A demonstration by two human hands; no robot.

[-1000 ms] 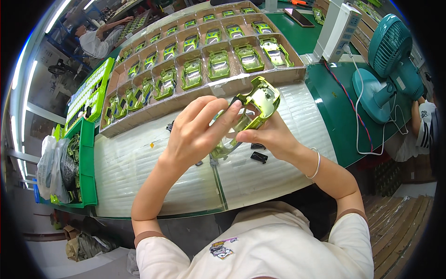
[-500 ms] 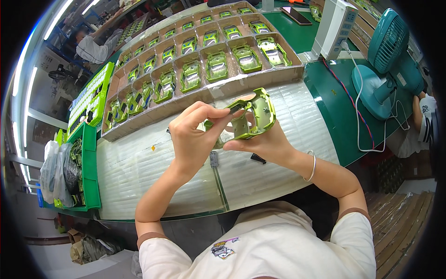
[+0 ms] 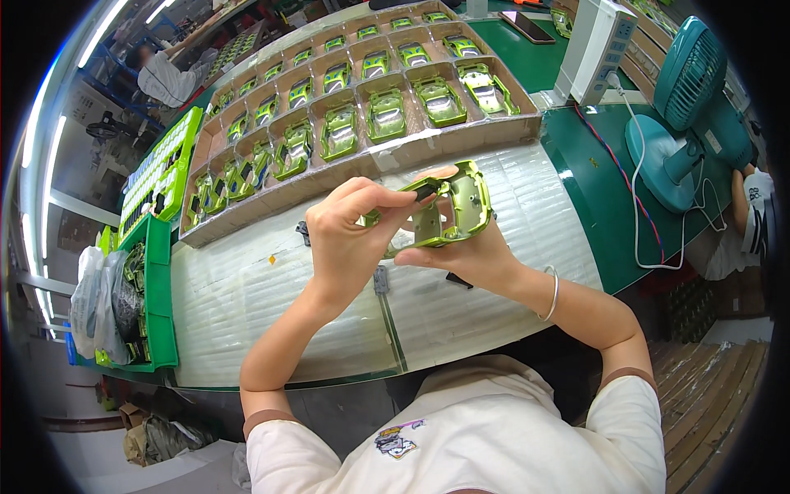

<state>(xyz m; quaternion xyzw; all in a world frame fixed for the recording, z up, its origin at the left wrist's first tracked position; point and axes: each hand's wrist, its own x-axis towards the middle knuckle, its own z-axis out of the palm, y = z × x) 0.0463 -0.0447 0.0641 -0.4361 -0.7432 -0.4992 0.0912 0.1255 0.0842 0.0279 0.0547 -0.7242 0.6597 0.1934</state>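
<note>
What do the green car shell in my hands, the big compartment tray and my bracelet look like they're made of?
Green car shell: probably moulded plastic, glossy metallic finish, given its thin walls and sheen.
Compartment tray: matte brown walls suggest cardboard, and see-through, glinting compartments suggest clear plastic.
Bracelet: smooth, bright and silvery, so likely metal, though looks can't settle it.
</note>
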